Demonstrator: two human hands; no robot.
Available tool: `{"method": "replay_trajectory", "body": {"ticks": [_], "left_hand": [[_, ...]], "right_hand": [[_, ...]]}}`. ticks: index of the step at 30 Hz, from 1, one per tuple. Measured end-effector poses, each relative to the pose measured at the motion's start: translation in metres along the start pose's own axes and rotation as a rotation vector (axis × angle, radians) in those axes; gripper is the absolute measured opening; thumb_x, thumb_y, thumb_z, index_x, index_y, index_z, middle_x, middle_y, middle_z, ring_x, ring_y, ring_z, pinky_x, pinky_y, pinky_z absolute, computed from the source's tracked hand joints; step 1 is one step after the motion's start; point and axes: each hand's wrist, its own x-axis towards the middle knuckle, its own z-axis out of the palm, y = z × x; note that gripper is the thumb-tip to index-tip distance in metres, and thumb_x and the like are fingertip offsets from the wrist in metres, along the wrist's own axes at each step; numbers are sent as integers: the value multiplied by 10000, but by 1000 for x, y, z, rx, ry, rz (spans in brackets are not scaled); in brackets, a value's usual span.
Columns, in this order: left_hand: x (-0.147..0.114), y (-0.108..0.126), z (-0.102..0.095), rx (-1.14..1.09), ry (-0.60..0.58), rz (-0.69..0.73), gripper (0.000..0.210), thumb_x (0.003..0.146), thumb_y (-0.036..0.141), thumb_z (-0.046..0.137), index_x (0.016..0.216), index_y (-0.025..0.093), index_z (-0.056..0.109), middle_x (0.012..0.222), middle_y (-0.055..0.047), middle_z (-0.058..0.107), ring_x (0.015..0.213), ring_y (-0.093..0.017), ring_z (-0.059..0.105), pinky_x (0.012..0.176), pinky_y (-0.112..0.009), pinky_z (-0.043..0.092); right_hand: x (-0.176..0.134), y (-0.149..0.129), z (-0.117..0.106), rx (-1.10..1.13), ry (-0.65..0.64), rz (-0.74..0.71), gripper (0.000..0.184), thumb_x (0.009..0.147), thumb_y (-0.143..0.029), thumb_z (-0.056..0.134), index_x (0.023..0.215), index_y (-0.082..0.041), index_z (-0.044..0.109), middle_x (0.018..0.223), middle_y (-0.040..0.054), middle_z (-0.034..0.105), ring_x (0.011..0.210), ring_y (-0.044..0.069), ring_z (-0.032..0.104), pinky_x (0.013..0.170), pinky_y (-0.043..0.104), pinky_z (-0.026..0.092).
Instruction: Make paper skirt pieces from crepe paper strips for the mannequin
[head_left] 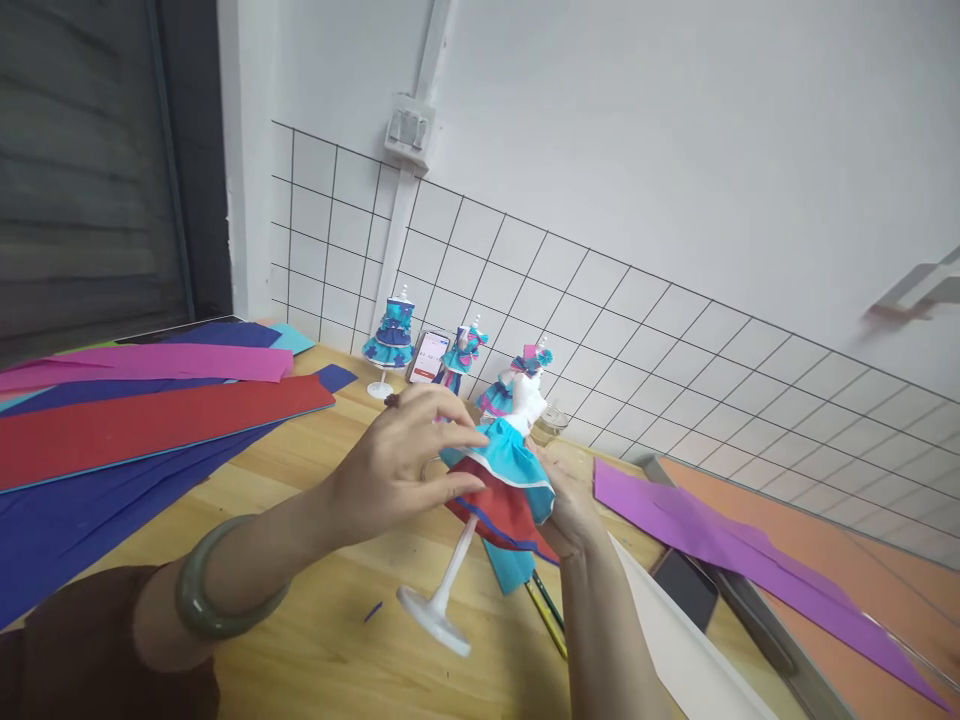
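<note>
A small white dress form (pixel 527 402) on a stand with a round base (pixel 433 620) is held tilted above the table. It wears a layered paper skirt: a turquoise tier (pixel 506 457) with a white hem over a red tier (pixel 499 505) with a blue edge. My right hand (pixel 566 505) supports the form from behind and the right side, its fingers mostly hidden by the skirt. My left hand (pixel 420 450) is at the skirt's left side, thumb and fingers apart, fingertips touching the paper.
Three dressed forms stand at the back, one in a blue dress (pixel 390 335), near a propped phone (pixel 430 357). Red paper (pixel 150 430) and blue sheets lie left. Purple paper (pixel 697 525), a dark phone (pixel 684 590) and a white board (pixel 675 640) lie right. Behind is a wire grid (pixel 525 250).
</note>
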Motion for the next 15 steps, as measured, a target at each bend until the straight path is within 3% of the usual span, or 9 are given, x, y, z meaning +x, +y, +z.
{"method": "replay_trajectory", "body": {"ticks": [2,5,15], "left_hand": [[0,2,0,156,-13,177,178,773,154,617,942,211,619,928,-54,610,974,-202,522,828,-377,413],[-3,2,2,321,3,299,214,788,69,553,924,223,613,876,-30,630,944,-191,526,774,-355,411],[-11,-6,5,437,-8,359,202,803,81,526,936,216,596,853,-15,661,929,-190,547,759,-350,397]], "right_hand": [[-1,-2,2,12,-7,-6,260,734,-457,642,814,-211,674,740,33,671,684,190,576,672,337,454],[-2,-4,6,7,-40,-19,223,738,-436,643,737,-214,661,698,14,655,627,165,555,630,309,445],[-3,-5,6,-119,-43,-83,307,790,-476,564,754,-184,651,696,21,630,674,161,548,663,280,427]]}}
